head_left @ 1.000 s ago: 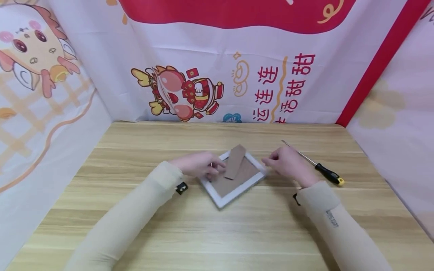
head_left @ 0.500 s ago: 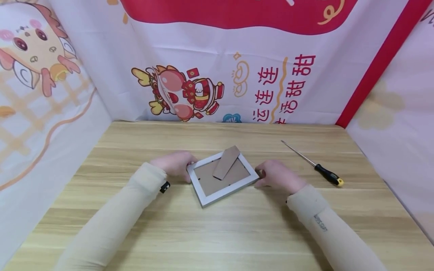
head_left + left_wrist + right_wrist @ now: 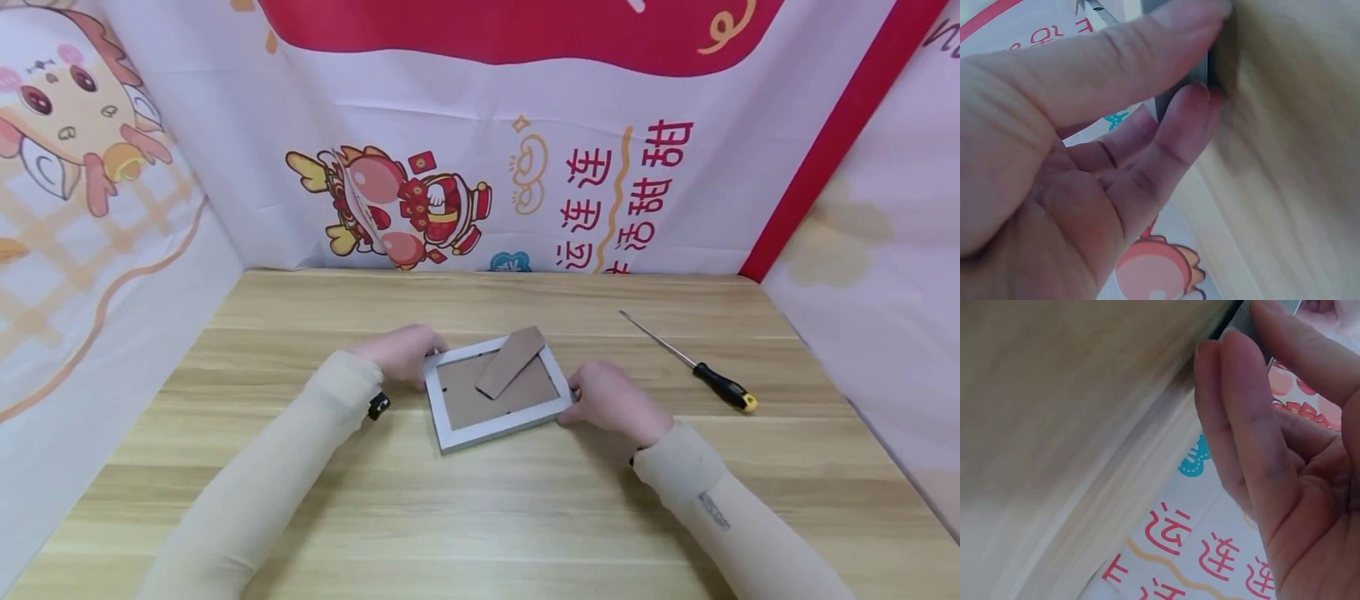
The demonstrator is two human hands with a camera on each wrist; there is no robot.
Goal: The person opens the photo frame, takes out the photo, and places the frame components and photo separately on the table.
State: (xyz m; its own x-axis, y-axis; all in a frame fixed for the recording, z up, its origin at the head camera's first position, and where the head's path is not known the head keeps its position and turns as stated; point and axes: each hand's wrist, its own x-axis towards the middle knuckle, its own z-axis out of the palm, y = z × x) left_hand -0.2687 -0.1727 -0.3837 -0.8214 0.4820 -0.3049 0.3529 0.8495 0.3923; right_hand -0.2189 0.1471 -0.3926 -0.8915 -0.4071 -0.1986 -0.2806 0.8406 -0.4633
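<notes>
A light grey picture frame [image 3: 491, 430] lies back side up on the wooden table, turned slightly. Its brown backing board [image 3: 461, 392] shows, with a brown stand leg [image 3: 512, 361] slanting across it and past the far edge. My left hand [image 3: 405, 352] grips the left side near the far corner; in the left wrist view the thumb [image 3: 1147, 56] and fingers [image 3: 1179, 134] close on the frame's dark edge. At the right side, my right hand [image 3: 609, 398] holds the near corner, its fingers [image 3: 1244, 400] and thumb at the edge in the right wrist view.
A screwdriver [image 3: 722, 387] with a black and yellow handle lies on the table [image 3: 480, 533] right of the frame, its tip pointing away to the left. Printed cloth [image 3: 480, 108] hangs behind the table, with more cloth along both sides.
The hands have come to the frame's two sides and taken hold of it. The frame has shifted left and turned to lie straighter. The screwdriver has stayed in place.
</notes>
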